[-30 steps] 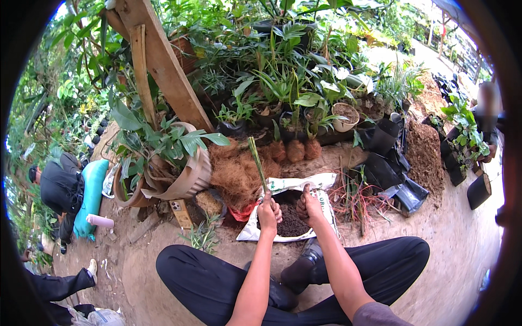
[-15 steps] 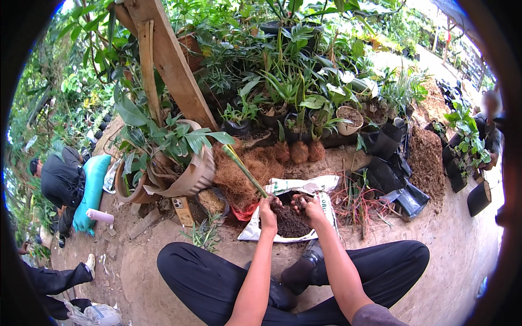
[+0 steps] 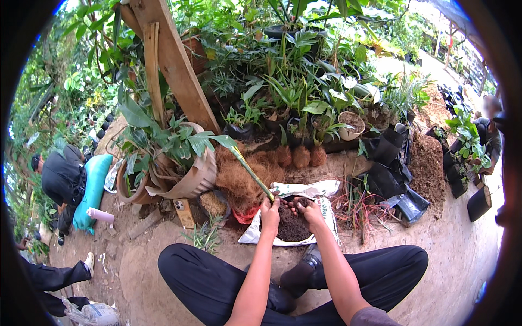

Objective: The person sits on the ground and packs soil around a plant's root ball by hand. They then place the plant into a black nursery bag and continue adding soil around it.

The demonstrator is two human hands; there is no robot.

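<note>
Head view: both hands working at the open white soil sack (image 3: 321, 191).
Left hand (image 3: 270, 211) is clamped around a long green plant stem (image 3: 251, 173) that leans far-left; right hand (image 3: 310, 211), fingers spread loosely, rests on the dark loose soil (image 3: 291, 228). Just left, a brown coconut-fibre heap (image 3: 242, 179); behind, crowded potted green plants (image 3: 293, 108).
</note>
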